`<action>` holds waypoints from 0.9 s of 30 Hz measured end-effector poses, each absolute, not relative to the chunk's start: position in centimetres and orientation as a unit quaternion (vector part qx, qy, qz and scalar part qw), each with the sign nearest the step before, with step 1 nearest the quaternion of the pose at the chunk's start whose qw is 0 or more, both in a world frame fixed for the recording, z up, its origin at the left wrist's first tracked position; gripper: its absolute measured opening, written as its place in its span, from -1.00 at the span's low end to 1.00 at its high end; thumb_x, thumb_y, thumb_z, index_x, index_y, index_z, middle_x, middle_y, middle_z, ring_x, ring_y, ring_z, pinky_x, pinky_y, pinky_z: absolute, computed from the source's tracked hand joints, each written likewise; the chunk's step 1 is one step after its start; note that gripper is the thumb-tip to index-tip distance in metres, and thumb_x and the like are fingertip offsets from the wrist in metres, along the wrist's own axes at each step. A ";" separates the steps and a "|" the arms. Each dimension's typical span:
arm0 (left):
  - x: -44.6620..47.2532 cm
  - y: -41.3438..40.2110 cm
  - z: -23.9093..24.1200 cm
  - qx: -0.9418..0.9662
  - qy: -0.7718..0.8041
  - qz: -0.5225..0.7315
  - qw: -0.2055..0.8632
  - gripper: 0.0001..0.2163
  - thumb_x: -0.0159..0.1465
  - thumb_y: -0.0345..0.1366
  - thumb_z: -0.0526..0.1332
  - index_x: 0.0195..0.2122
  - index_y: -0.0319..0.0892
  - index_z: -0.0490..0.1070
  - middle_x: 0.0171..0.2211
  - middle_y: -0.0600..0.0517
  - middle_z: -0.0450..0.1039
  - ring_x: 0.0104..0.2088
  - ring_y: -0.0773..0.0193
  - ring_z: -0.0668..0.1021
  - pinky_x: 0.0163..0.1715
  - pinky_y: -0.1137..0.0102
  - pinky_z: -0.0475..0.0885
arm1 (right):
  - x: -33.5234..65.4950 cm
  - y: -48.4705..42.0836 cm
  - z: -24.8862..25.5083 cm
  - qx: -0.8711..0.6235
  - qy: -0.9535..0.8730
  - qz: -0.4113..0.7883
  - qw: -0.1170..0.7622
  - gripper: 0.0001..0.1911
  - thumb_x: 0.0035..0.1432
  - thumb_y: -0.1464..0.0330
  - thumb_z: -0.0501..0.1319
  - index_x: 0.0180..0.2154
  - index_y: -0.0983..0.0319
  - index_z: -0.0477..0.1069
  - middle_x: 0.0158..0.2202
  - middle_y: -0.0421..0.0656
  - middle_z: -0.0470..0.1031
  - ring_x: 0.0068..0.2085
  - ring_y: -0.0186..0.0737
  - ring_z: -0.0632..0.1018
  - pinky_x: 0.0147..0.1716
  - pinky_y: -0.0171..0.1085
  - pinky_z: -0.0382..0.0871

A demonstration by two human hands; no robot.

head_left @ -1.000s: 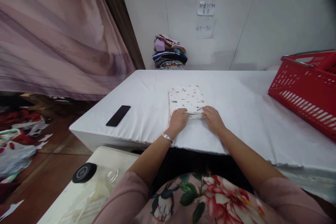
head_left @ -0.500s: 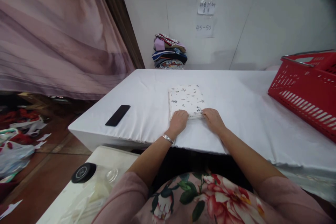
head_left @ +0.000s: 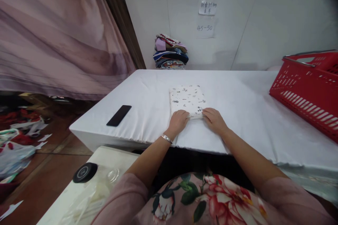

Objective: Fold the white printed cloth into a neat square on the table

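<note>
A white cloth with small printed motifs (head_left: 188, 97) lies folded into a neat, layered rectangle on the white-covered table (head_left: 245, 112). At its near left corner, my left hand (head_left: 179, 123) has its fingers bent over the folded layers. My right hand (head_left: 213, 119) pinches the near right corner, with the thumb side toward the cloth. Between the two hands, the stacked edges of the near side show. The undersides of both hands' fingers are hidden.
A black phone (head_left: 119, 115) lies to the left. On the right stands a red plastic basket (head_left: 303, 93). Folded clothes (head_left: 170, 54) are stacked behind the table by the wall. A lower white surface (head_left: 113, 158) at front left bears a round black object (head_left: 85, 172) and clear plastic.
The folded cloth stays in place. My hands have shifted very slightly at its near corners, and the right fingers lie a little farther over the edge.
</note>
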State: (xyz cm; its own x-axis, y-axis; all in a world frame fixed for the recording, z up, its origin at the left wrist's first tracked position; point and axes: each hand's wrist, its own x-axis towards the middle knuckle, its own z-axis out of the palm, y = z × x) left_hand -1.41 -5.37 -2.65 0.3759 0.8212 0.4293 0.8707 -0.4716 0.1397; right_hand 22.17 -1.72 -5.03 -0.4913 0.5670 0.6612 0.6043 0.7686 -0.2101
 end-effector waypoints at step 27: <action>-2.8 -5.2 -2.1 -0.832 -0.501 -0.227 0.072 -0.82 0.26 -0.32 0.16 -0.12 -0.14 0.42 -0.14 -0.03 0.44 -0.12 0.19 0.43 -0.15 0.28 0.33 | 22.1 -1.6 -4.9 -0.352 -0.868 -0.027 0.348 -0.76 0.26 0.36 0.03 -0.09 0.19 0.39 -0.13 -0.05 0.50 -0.10 -0.09 0.46 -0.10 -0.07 0.31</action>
State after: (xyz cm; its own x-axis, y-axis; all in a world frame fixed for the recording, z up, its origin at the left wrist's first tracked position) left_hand -2.79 -5.19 -2.09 0.3940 0.8016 0.4497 0.8668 -0.4867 0.1082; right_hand 22.06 -1.59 -4.90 -0.5100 0.5917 0.6243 0.6297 0.7513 -0.1976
